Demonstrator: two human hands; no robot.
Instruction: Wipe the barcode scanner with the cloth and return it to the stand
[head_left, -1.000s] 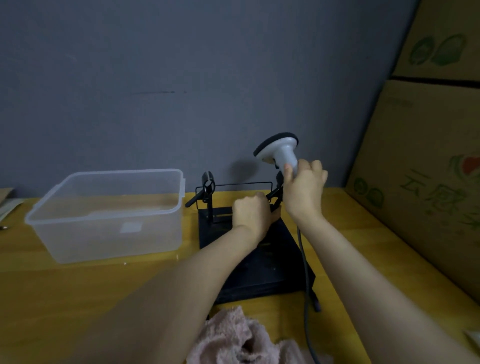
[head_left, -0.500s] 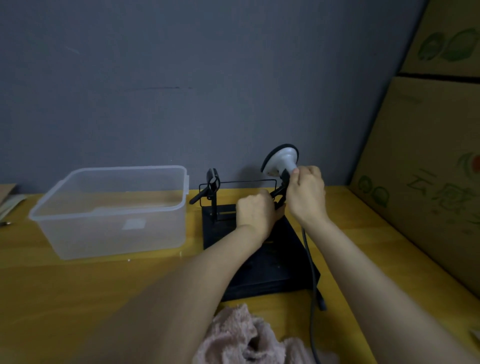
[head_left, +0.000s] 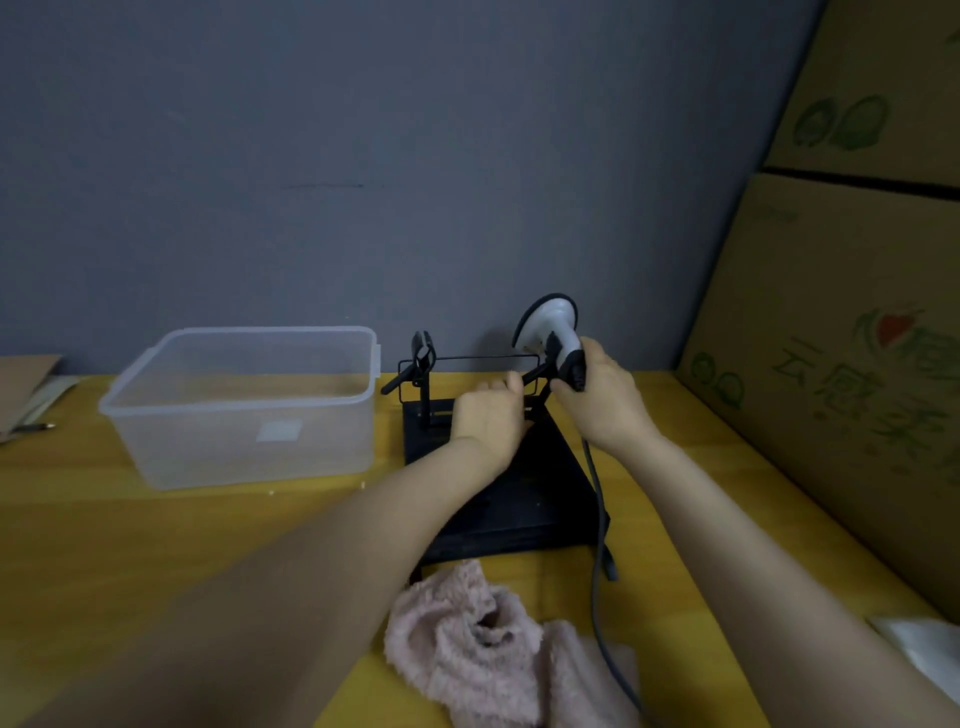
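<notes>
The white barcode scanner (head_left: 551, 328) with a black rim stands head-up at the right clamp of the black stand (head_left: 524, 504). My right hand (head_left: 605, 400) is wrapped around the scanner's handle. Its grey cable (head_left: 600, 525) trails down toward me. My left hand (head_left: 488, 415) is closed on the stand's right clamp arm, just left of the scanner. The pink fluffy cloth (head_left: 483, 649) lies crumpled on the yellow table (head_left: 156, 561) in front of the stand, touched by neither hand.
A clear plastic bin (head_left: 244, 405) sits left of the stand. Cardboard boxes (head_left: 841, 332) lean along the right side. A grey wall stands close behind. A pen and paper (head_left: 31, 410) lie at the far left, a white packet (head_left: 924, 649) at the lower right.
My right hand has lowered the scanner toward the stand's right clamp. My left hand stays at the clamp arm.
</notes>
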